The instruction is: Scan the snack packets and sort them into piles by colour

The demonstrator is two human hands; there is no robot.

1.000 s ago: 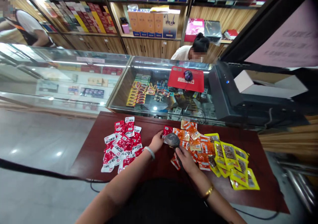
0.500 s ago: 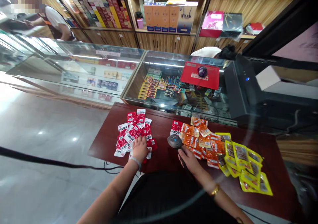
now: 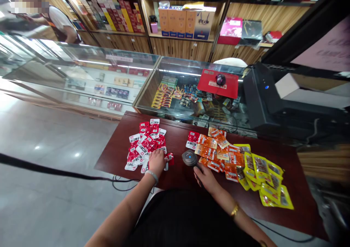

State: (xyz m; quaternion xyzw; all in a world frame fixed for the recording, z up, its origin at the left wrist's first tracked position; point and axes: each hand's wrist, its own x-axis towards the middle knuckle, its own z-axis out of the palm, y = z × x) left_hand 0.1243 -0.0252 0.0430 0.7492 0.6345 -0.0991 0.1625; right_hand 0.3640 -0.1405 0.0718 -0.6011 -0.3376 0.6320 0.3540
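My left hand (image 3: 157,163) lies over the near right side of a pile of small red-and-white packets (image 3: 147,145). Its fingers reach forward onto the pile and the thumb stands apart, close to a red packet (image 3: 170,158) at the pile's right edge. Closed round a handle, my right hand (image 3: 206,177) holds a dark handheld barcode scanner (image 3: 189,157) with a small blue light on its head. Just beyond the scanner lies a single red-and-white packet (image 3: 192,140), beside a heap of orange packets (image 3: 216,154). Yellow packets (image 3: 261,168) overlap farther right.
The packets lie on a dark red-brown table (image 3: 115,145) against a glass display counter (image 3: 164,66). A red mat (image 3: 203,81) with a mouse (image 3: 221,79) rests on the glass. Dark equipment (image 3: 259,93) and an open box (image 3: 306,90) stand right. Another person (image 3: 61,24) is far left.
My left hand has shifted slightly right across the red-and-white packets, its thumb now nearer the right-edge packet. My right hand still holds the scanner. The view has turned a little.
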